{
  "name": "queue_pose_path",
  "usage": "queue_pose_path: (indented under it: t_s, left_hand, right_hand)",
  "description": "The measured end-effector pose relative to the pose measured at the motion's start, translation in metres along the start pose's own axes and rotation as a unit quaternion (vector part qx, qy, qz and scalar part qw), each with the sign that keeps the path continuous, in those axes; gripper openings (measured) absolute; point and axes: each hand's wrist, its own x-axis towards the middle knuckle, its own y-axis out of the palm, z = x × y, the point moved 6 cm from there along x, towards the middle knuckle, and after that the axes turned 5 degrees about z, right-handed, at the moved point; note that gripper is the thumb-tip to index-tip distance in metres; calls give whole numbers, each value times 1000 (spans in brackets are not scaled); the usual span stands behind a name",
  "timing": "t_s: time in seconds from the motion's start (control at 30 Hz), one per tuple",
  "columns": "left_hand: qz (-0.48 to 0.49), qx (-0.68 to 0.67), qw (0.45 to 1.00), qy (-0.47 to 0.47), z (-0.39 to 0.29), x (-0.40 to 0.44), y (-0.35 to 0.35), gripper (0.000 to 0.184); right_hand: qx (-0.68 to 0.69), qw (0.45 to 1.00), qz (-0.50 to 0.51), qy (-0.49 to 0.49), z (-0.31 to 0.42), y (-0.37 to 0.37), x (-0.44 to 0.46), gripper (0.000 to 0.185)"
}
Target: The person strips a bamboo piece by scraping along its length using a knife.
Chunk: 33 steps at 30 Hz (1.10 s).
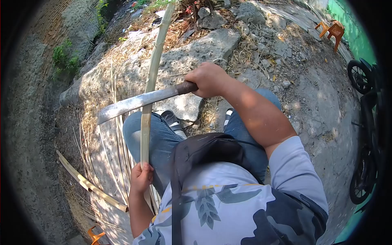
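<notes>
My right hand (207,79) is closed round the dark handle of a machete (141,101). Its long, worn blade points left and lies across a split bamboo strip (154,61), seeming to touch it; the exact contact cannot be made out. The strip stands lengthwise away from me, its far end near the top of the view. At its near end, my left hand (141,176) grips it with the thumb on top, beside my left knee.
Split bamboo pieces (92,187) and thin strips (109,157) lie on the ground at left. A concrete slab (212,45) and rubble (251,14) are ahead. Orange chairs (335,33) and a motorcycle (363,134) stand at right; a dark bag (208,151) rests on my lap.
</notes>
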Motion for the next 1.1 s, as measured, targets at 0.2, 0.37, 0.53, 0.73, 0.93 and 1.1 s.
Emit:
queue_pose_path:
  t_s: [0.2,0.37,0.53,0.73,0.93,1.1]
  left_hand:
    - [1,-7,1000,-6,0,-2,0,40]
    - [-6,-6,1000,-6,-3,-3,2,40]
    - [-5,-16,1000,-23,2,0,-1,40]
    - [-12,-11,1000,-23,1,-1,-1,40]
    - [-21,-9,999,-30,-2,-2,1,39]
    - [-21,-9,999,-24,-3,-1,0,38]
  right_hand:
    - [-29,993,16,-111,35,14,3,18]
    - [-48,996,-2,-77,13,13,4,17]
    - [-27,1000,7,7,-7,10,-1,14]
    - [-14,999,31,17,-6,12,2,15]
    - [-7,999,40,18,-5,9,2,16]
    - [-5,999,39,14,-7,12,1,15]
